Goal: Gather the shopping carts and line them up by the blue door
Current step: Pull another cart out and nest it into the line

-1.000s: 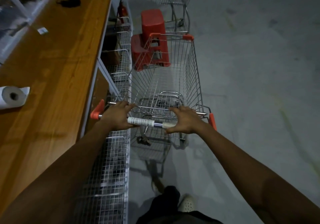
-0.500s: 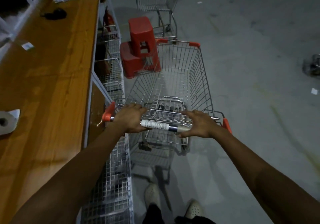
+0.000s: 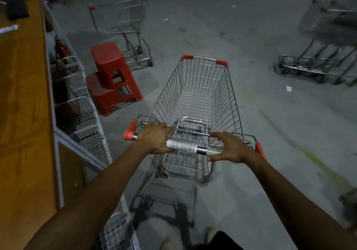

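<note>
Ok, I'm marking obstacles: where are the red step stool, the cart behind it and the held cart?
red step stool [image 3: 107, 56]: head view, top step.
cart behind the stool [image 3: 120, 12]: head view, basket wire side.
held cart [image 3: 197, 101]: head view, basket floor.

cam: one, worn on my head | faces: forward and down | view: wide, takes in both my arms | near: my left hand [image 3: 154, 139] and right hand [image 3: 229, 149] holding the cart [image 3: 202, 99], close below | far: floor [image 3: 270, 133] ahead

A wooden counter [image 3: 21, 114] edges the dim, apparently concrete floor [image 3: 280, 126].
</note>
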`<action>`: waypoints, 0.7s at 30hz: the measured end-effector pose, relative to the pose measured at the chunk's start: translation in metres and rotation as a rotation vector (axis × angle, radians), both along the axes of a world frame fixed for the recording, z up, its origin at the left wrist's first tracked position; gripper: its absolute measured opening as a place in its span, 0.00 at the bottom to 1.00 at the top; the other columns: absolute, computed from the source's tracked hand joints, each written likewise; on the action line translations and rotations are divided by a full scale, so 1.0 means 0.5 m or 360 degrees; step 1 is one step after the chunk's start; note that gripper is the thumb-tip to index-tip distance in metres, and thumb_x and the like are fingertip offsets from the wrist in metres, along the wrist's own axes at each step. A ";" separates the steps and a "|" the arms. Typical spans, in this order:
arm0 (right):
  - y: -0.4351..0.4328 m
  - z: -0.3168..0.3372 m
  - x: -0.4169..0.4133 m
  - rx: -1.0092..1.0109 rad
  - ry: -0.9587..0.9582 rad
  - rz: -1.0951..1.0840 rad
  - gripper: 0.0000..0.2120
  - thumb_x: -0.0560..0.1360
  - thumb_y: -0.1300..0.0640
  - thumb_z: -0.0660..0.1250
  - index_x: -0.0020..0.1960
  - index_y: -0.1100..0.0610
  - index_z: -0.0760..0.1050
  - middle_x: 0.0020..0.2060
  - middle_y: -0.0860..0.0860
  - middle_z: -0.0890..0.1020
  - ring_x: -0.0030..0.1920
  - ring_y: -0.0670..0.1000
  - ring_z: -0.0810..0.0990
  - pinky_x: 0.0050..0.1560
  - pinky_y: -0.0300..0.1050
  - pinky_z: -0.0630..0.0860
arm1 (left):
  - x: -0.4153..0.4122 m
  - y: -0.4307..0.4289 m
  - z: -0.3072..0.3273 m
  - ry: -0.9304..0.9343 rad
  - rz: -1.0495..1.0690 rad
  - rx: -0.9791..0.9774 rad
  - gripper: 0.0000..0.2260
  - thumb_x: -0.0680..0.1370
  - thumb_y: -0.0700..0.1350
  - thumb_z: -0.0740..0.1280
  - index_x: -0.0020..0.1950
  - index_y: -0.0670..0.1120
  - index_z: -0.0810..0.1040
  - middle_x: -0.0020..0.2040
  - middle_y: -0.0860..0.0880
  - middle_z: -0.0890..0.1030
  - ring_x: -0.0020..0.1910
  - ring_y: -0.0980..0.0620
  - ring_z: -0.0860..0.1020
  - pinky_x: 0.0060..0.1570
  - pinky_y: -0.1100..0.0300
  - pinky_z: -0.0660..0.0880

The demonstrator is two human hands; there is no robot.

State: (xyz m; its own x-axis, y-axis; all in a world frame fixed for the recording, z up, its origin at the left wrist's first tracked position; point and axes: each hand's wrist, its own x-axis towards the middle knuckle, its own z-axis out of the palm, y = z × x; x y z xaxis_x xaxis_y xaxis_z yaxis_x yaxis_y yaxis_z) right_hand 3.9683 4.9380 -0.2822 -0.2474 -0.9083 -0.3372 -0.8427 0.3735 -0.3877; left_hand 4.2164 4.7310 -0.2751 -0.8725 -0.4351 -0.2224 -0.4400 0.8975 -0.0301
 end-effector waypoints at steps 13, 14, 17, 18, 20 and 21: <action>0.034 -0.006 -0.360 -0.0124 0.0385 -0.0360 0.48 0.61 0.17 0.60 0.71 0.47 0.72 0.73 0.51 0.72 0.71 0.53 0.70 0.70 0.53 0.68 | -0.500 -0.069 -0.027 0.0047 -0.0292 0.0078 0.63 0.56 0.85 0.33 0.79 0.50 0.63 0.74 0.45 0.69 0.73 0.43 0.67 0.69 0.44 0.68; 0.041 -0.003 -0.387 -0.0129 0.0389 -0.0412 0.48 0.61 0.17 0.58 0.70 0.47 0.73 0.73 0.51 0.71 0.71 0.53 0.70 0.69 0.53 0.68 | -0.543 -0.072 -0.026 0.0054 -0.0312 0.0075 0.62 0.56 0.86 0.33 0.78 0.50 0.63 0.74 0.46 0.70 0.72 0.43 0.67 0.69 0.45 0.68; 0.049 0.003 -0.471 -0.0169 0.0269 -0.0604 0.44 0.66 0.18 0.55 0.69 0.47 0.75 0.73 0.50 0.71 0.72 0.52 0.69 0.67 0.52 0.69 | -0.662 -0.087 -0.031 0.0065 -0.0383 0.0080 0.53 0.64 0.84 0.48 0.78 0.50 0.63 0.74 0.46 0.70 0.72 0.44 0.67 0.68 0.45 0.69; 0.048 0.006 -0.498 -0.0206 0.0220 -0.0670 0.42 0.68 0.19 0.54 0.68 0.47 0.76 0.73 0.50 0.72 0.72 0.52 0.69 0.66 0.51 0.68 | -0.699 -0.095 -0.036 0.0077 -0.0410 0.0074 0.48 0.68 0.81 0.54 0.78 0.50 0.64 0.74 0.46 0.70 0.72 0.44 0.67 0.68 0.45 0.69; 0.044 0.010 -0.551 -0.0268 0.0191 -0.0782 0.38 0.71 0.22 0.55 0.66 0.48 0.78 0.72 0.50 0.73 0.71 0.51 0.69 0.66 0.49 0.68 | -0.774 -0.109 -0.038 0.0082 -0.0468 0.0071 0.46 0.69 0.79 0.59 0.78 0.50 0.64 0.74 0.46 0.70 0.72 0.45 0.67 0.68 0.46 0.70; 0.043 0.011 -0.576 -0.0281 0.0211 -0.0831 0.36 0.72 0.23 0.55 0.66 0.48 0.78 0.72 0.50 0.73 0.71 0.51 0.70 0.66 0.49 0.68 | -0.809 -0.115 -0.036 0.0068 -0.0488 0.0068 0.48 0.67 0.81 0.57 0.78 0.50 0.64 0.74 0.47 0.70 0.72 0.45 0.67 0.68 0.46 0.70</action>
